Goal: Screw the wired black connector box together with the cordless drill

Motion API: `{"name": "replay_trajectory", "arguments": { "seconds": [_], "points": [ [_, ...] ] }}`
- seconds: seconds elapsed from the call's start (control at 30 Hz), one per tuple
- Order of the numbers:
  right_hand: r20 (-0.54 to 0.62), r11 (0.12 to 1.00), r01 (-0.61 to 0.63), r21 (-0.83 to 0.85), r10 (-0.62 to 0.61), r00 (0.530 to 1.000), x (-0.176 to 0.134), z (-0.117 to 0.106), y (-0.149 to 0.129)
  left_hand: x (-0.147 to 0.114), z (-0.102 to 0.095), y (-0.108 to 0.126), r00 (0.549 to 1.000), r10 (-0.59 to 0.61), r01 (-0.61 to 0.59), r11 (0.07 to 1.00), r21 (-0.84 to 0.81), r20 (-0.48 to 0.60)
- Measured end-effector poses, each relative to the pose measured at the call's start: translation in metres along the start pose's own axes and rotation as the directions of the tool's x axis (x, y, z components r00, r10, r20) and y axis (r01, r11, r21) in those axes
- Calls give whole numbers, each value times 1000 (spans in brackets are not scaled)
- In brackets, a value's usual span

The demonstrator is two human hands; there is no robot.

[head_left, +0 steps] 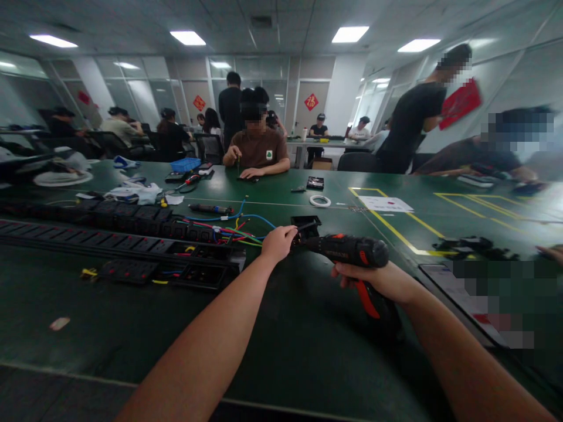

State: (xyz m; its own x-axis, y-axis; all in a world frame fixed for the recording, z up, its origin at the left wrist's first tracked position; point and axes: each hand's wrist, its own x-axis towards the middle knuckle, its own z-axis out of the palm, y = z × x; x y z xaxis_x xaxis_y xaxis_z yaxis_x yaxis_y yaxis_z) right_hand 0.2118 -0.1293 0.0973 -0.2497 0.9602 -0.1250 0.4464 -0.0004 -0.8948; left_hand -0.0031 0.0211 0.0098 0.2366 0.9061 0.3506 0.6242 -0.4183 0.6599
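Observation:
My right hand (378,278) is wrapped round the grip of a black and orange cordless drill (343,249), which points left. At the drill's nose, my left hand (280,243) is closed with thumb and fingers together; what it pinches is too dark and small to make out. Just behind the fingertips lies a small black housing (310,223). Coloured wires (237,231) run from the left toward my left hand, out of a row of black socket modules (149,225). In front of that row stretches a long black power strip casing (88,237).
Across the green table (264,328) a person (259,146) works on a small part. A tape roll (320,201), a black box (315,183) and a paper sheet (387,204) lie beyond my hands. Black parts (475,247) and a tablet-like panel (457,299) are at right.

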Motion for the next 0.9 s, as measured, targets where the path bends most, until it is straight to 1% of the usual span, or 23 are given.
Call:
{"name": "replay_trajectory", "arguments": {
  "seconds": [0.13,0.3,0.4,0.57,0.7,0.9],
  "points": [
    [16,1000,2,3,-2,1000,-1,4,-3,1,-1,1,1000,17,-17,1000,-13,3],
    [-15,997,-6,-81,5,1000,-3,6,-4,2,-1,2,1000,2,-2,1000,-25,-1],
    [-23,995,-6,-103,4,1000,-3,5,-1,2,0,2,1000,14,-15,1000,-26,-14],
    [-24,995,-12,-101,10,1000,-3,5,-1,1,0,2,1000,-3,3,1000,-15,-15],
    [-36,998,0,-69,-2,999,-3,6,-3,0,-1,3,1000,-16,16,1000,-5,-7],
    [-34,998,11,-57,-13,999,-3,5,2,-1,-2,3,1000,0,0,1000,3,-3]
  ]
}}
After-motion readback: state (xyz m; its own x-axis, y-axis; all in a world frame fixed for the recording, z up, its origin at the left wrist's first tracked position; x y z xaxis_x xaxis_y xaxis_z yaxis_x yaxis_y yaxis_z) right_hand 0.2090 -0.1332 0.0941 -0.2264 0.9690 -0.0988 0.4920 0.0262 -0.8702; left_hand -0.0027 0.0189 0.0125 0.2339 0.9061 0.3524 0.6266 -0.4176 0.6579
